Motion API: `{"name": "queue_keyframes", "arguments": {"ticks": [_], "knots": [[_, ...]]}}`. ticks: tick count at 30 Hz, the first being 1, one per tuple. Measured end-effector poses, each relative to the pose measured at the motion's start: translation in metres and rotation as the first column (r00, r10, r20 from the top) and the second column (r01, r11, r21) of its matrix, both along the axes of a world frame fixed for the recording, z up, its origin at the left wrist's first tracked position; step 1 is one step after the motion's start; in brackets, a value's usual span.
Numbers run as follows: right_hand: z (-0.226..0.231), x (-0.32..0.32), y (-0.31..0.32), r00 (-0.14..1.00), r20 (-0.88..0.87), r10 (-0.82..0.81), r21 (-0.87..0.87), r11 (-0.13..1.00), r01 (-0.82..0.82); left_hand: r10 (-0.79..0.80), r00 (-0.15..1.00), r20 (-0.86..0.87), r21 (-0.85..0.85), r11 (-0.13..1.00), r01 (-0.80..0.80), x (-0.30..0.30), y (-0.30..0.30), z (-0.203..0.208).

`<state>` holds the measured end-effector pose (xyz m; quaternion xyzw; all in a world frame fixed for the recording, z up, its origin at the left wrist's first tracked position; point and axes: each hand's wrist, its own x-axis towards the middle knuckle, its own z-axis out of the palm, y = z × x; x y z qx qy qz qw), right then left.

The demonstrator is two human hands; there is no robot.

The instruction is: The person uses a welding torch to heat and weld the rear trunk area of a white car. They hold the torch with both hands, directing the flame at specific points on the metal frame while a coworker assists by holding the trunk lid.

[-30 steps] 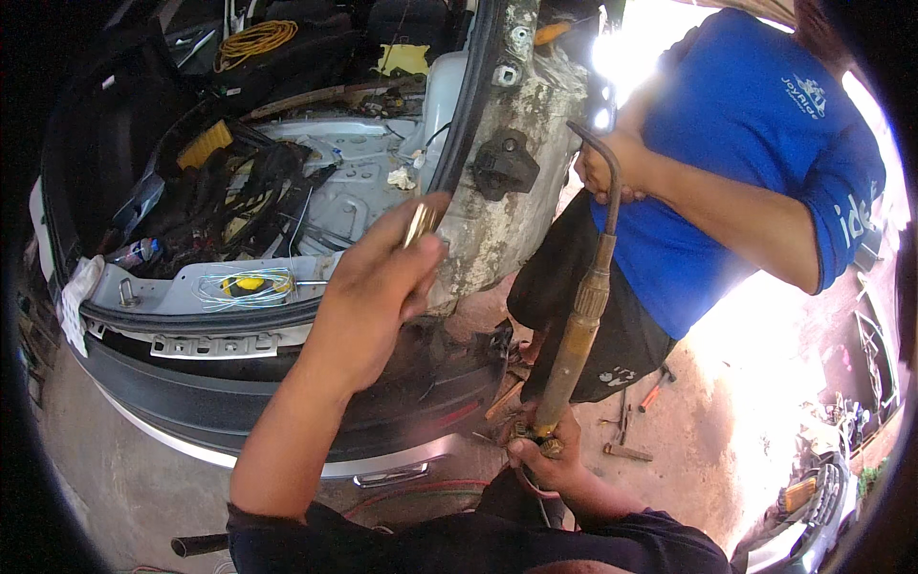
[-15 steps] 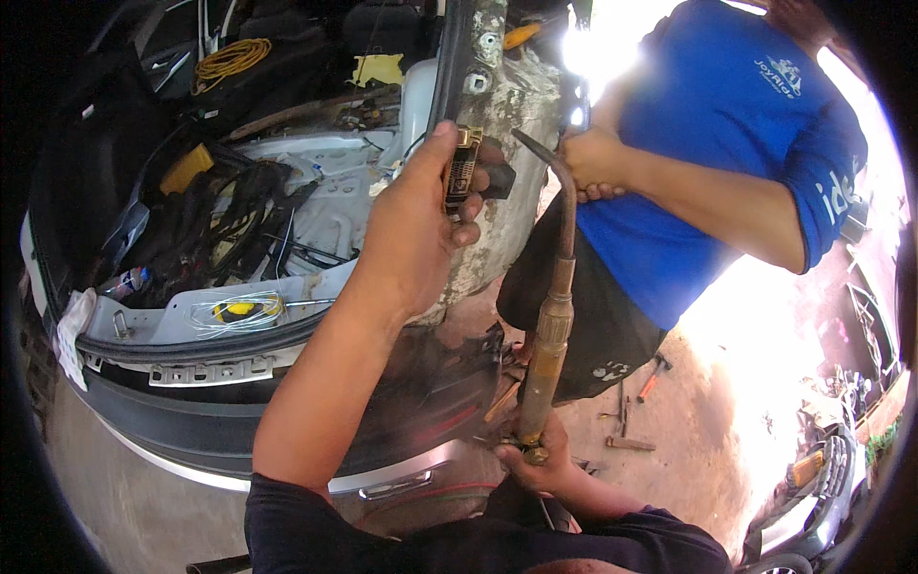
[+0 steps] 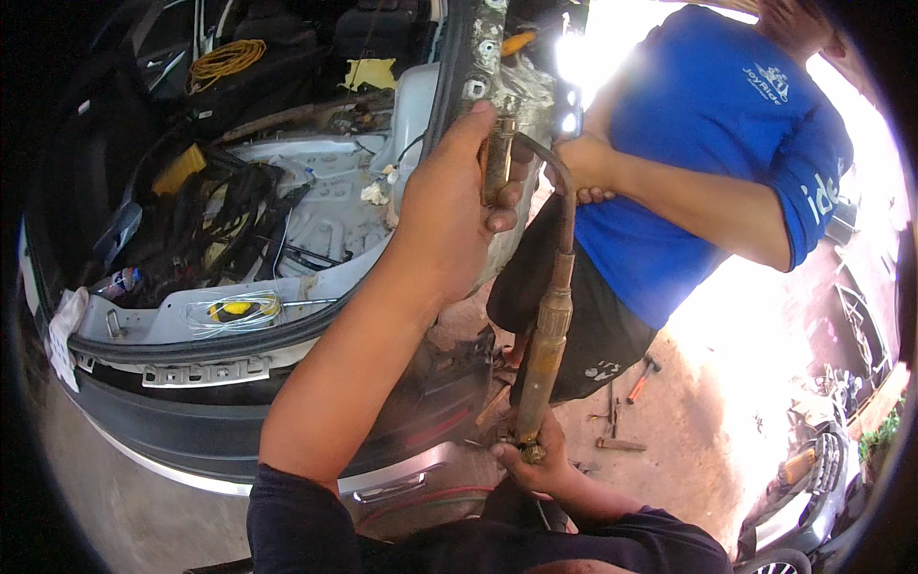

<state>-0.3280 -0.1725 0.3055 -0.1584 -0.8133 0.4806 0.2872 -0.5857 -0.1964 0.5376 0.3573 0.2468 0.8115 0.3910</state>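
Note:
In my left hand (image 3: 449,215) is a metal flip lighter (image 3: 498,165), gripped between thumb and fingers in front of the car's rear corner post (image 3: 512,86). My right hand (image 3: 543,463), low in the picture, is closed around the valve end of a brass gas torch (image 3: 552,320). The torch stands nearly upright, and its bent copper tube curves left at the top. Its tip is right beside the lighter, partly hidden there; whether they touch I cannot tell. No flame shows clearly.
A person in a blue shirt (image 3: 698,143) stands close on the right, hands together. The car's open rear (image 3: 325,206) holds wiring and a yellow cable coil (image 3: 225,63). A hammer (image 3: 643,380) and other tools lie on the ground. Car parts (image 3: 808,478) are at far right.
My left hand has moved right with the lighter, bringing it up to the torch tip. The torch and my right hand have hardly moved.

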Motion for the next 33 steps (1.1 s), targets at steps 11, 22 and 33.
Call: {"name": "queue_keyframes", "arguments": {"ticks": [11, 22, 33], "knots": [[-0.003, -0.006, 0.001, 0.993, -0.119, 0.008, -0.142, 0.99, -0.025, 0.025, 1.0, 0.006, -0.153, 0.988, -0.024, 0.007, 0.005, -0.005], [0.01, -0.025, -0.008, 0.921, -0.36, 0.147, -0.225, 0.945, -0.238, -0.067, 0.996, 0.063, -0.071, 0.995, 0.071, -0.001, 0.012, -0.03], [0.064, -0.042, -0.004, 0.965, -0.186, 0.186, -0.07, 0.977, -0.202, -0.265, 0.89, -0.372, -0.246, 0.952, 0.181, 0.042, -0.049, -0.034]]}}
